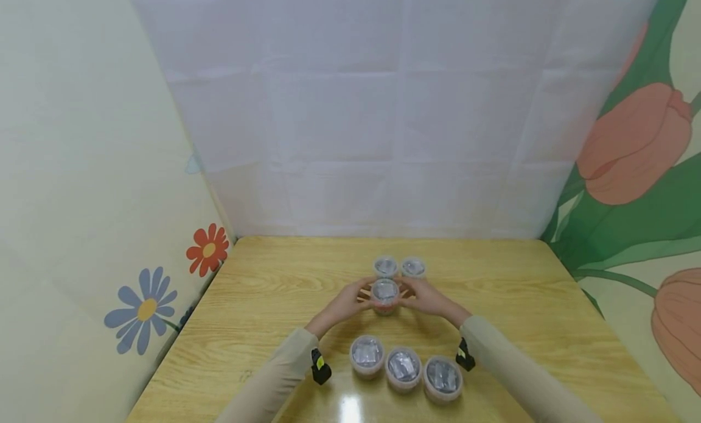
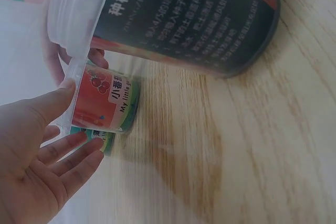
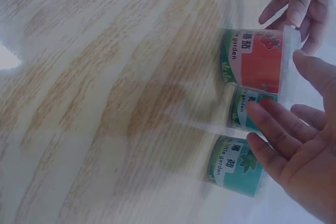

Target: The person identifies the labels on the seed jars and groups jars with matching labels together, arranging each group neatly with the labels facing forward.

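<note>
A clear plastic tub with a red tomato-picture label point(image 1: 386, 294) point(image 2: 100, 98) point(image 3: 262, 59) stands on the table between both hands. My left hand point(image 1: 347, 301) point(image 2: 42, 156) is at its left side, the thumb touching the lid's rim and the other fingers spread, fairly straight. From the right side, my right hand point(image 1: 427, 297) point(image 3: 304, 140) touches the same lid with its thumb, fingers likewise spread. Right behind stand two tubs, a back-left tub point(image 1: 386, 265) and a back-right tub point(image 1: 413, 266); green labels show on them in the right wrist view.
Nearer the front edge stand three more lidded tubs: a left one point(image 1: 367, 355), a middle one point(image 1: 403, 369) and a right one point(image 1: 443, 379), between the forearms. One tub with a dark printed label point(image 2: 184, 19) looms close in the left wrist view. White sheeting point(image 1: 383, 137) hangs behind the wooden table point(image 1: 263, 307).
</note>
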The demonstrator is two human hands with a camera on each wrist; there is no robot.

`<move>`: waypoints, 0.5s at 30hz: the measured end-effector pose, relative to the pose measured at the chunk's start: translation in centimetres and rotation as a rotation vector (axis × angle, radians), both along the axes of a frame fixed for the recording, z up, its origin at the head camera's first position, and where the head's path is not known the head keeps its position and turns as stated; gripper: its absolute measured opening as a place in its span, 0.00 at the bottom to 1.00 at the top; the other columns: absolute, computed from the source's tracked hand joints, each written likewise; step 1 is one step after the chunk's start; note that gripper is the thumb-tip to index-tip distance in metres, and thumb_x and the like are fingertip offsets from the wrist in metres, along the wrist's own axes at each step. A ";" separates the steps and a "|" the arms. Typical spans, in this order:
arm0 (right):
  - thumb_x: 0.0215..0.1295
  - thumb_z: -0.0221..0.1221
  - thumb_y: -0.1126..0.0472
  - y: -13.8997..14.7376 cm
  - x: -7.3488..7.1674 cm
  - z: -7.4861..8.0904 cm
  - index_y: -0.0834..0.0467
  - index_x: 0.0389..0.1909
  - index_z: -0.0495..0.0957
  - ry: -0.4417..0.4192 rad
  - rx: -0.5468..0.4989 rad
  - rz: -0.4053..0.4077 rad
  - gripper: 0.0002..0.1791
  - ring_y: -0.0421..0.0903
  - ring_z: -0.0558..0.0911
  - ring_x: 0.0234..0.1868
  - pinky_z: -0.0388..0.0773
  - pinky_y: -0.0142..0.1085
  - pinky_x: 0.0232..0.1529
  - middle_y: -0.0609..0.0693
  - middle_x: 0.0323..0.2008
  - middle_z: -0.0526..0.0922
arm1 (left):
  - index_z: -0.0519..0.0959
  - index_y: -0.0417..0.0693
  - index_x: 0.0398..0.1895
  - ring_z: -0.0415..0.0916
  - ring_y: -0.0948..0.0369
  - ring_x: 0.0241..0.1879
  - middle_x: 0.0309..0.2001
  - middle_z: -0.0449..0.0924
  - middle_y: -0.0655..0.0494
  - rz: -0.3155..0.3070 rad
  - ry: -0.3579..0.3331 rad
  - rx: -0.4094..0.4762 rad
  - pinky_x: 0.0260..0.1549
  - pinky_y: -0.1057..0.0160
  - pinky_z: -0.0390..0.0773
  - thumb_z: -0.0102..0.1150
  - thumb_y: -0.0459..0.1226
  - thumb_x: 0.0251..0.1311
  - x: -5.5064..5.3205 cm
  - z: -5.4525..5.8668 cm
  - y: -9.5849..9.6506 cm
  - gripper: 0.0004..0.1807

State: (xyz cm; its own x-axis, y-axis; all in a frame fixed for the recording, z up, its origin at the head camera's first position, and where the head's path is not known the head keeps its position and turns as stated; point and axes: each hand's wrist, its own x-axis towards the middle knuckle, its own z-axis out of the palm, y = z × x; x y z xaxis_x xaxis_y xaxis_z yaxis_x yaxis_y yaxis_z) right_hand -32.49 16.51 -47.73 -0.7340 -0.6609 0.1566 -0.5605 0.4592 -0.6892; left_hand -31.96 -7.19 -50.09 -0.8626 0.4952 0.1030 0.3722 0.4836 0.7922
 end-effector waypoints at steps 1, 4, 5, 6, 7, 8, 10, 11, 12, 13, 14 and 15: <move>0.63 0.59 0.59 0.0 0.0 0.1 0.69 0.62 0.63 -0.012 0.005 -0.006 0.30 0.56 0.79 0.48 0.78 0.49 0.48 0.63 0.52 0.76 | 0.63 0.45 0.66 0.76 0.50 0.47 0.53 0.74 0.43 0.006 -0.001 -0.003 0.44 0.58 0.79 0.61 0.43 0.58 0.0 0.0 -0.1 0.34; 0.63 0.58 0.61 -0.1 0.0 0.5 0.67 0.62 0.63 -0.029 0.017 -0.016 0.29 0.59 0.77 0.51 0.76 0.51 0.50 0.64 0.53 0.75 | 0.62 0.42 0.66 0.76 0.49 0.48 0.53 0.74 0.42 0.022 -0.013 -0.004 0.45 0.57 0.79 0.61 0.45 0.58 0.1 0.0 -0.4 0.35; 0.63 0.58 0.61 -0.1 0.0 0.7 0.67 0.62 0.63 -0.033 0.022 -0.023 0.29 0.59 0.77 0.52 0.76 0.52 0.51 0.64 0.54 0.75 | 0.61 0.42 0.66 0.76 0.48 0.49 0.54 0.74 0.41 0.027 -0.018 -0.003 0.45 0.57 0.79 0.61 0.45 0.58 0.2 0.0 -0.5 0.36; 0.63 0.59 0.61 -0.1 0.1 0.8 0.67 0.62 0.63 -0.030 0.025 -0.026 0.29 0.60 0.76 0.52 0.75 0.53 0.50 0.64 0.53 0.75 | 0.61 0.41 0.66 0.76 0.48 0.49 0.54 0.74 0.40 0.030 -0.020 -0.002 0.45 0.56 0.79 0.60 0.45 0.58 0.3 0.0 -0.7 0.36; 0.63 0.59 0.60 0.0 0.1 0.9 0.66 0.62 0.64 -0.027 0.031 -0.031 0.29 0.61 0.76 0.52 0.75 0.53 0.50 0.64 0.53 0.75 | 0.60 0.41 0.67 0.75 0.48 0.49 0.54 0.73 0.40 0.035 -0.025 -0.006 0.45 0.56 0.79 0.60 0.46 0.58 0.3 0.1 -0.8 0.36; 0.63 0.59 0.60 0.0 0.2 1.0 0.66 0.62 0.64 -0.022 0.037 -0.038 0.29 0.61 0.76 0.51 0.76 0.53 0.50 0.64 0.53 0.75 | 0.60 0.41 0.67 0.75 0.48 0.50 0.54 0.73 0.40 0.038 -0.029 -0.009 0.46 0.57 0.79 0.60 0.46 0.58 0.4 0.1 -0.9 0.37; 0.62 0.59 0.59 0.0 0.3 1.1 0.66 0.62 0.65 -0.014 0.044 -0.049 0.29 0.61 0.76 0.51 0.75 0.53 0.50 0.64 0.53 0.75 | 0.60 0.43 0.67 0.75 0.48 0.50 0.55 0.73 0.41 0.044 -0.027 -0.021 0.46 0.56 0.79 0.59 0.47 0.59 0.5 0.1 -1.2 0.36; 0.62 0.59 0.59 0.0 0.3 1.2 0.66 0.61 0.65 -0.011 0.048 -0.052 0.29 0.61 0.76 0.51 0.75 0.53 0.50 0.64 0.53 0.75 | 0.60 0.44 0.67 0.75 0.48 0.50 0.55 0.73 0.41 0.045 -0.027 -0.025 0.46 0.56 0.78 0.59 0.47 0.59 0.5 0.1 -1.4 0.36; 0.63 0.59 0.59 0.1 0.4 1.2 0.66 0.61 0.65 -0.006 0.050 -0.052 0.28 0.61 0.76 0.51 0.75 0.53 0.50 0.63 0.53 0.75 | 0.60 0.44 0.67 0.75 0.48 0.50 0.55 0.73 0.41 0.042 -0.024 -0.026 0.46 0.56 0.78 0.58 0.47 0.59 0.5 0.1 -1.5 0.35; 0.62 0.59 0.59 0.0 0.5 1.3 0.65 0.61 0.65 -0.003 0.051 -0.055 0.28 0.61 0.76 0.51 0.75 0.53 0.51 0.63 0.53 0.76 | 0.60 0.46 0.67 0.75 0.49 0.50 0.55 0.73 0.42 0.043 -0.026 -0.026 0.46 0.56 0.78 0.58 0.47 0.59 0.5 0.1 -1.7 0.35; 0.63 0.59 0.59 0.0 0.6 1.4 0.65 0.61 0.65 -0.001 0.051 -0.059 0.28 0.61 0.76 0.52 0.75 0.53 0.51 0.63 0.53 0.76 | 0.61 0.46 0.67 0.75 0.49 0.50 0.55 0.73 0.42 0.041 -0.023 -0.027 0.46 0.56 0.78 0.58 0.47 0.60 0.6 0.2 -1.8 0.35; 0.63 0.59 0.59 0.0 0.6 1.5 0.65 0.61 0.65 0.001 0.053 -0.062 0.28 0.61 0.76 0.52 0.75 0.53 0.51 0.62 0.53 0.76 | 0.61 0.47 0.67 0.75 0.49 0.50 0.56 0.73 0.42 0.038 -0.020 -0.025 0.46 0.55 0.78 0.58 0.47 0.60 0.6 0.2 -1.9 0.34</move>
State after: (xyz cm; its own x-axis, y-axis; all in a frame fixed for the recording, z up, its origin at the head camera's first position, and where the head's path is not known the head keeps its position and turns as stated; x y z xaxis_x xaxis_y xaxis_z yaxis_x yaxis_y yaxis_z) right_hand -31.86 16.53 -46.27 -0.7738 -0.6212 0.1236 -0.5306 0.5291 -0.6622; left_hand -31.35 -9.14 -49.88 -0.8825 0.4647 0.0732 0.3375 0.5170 0.7866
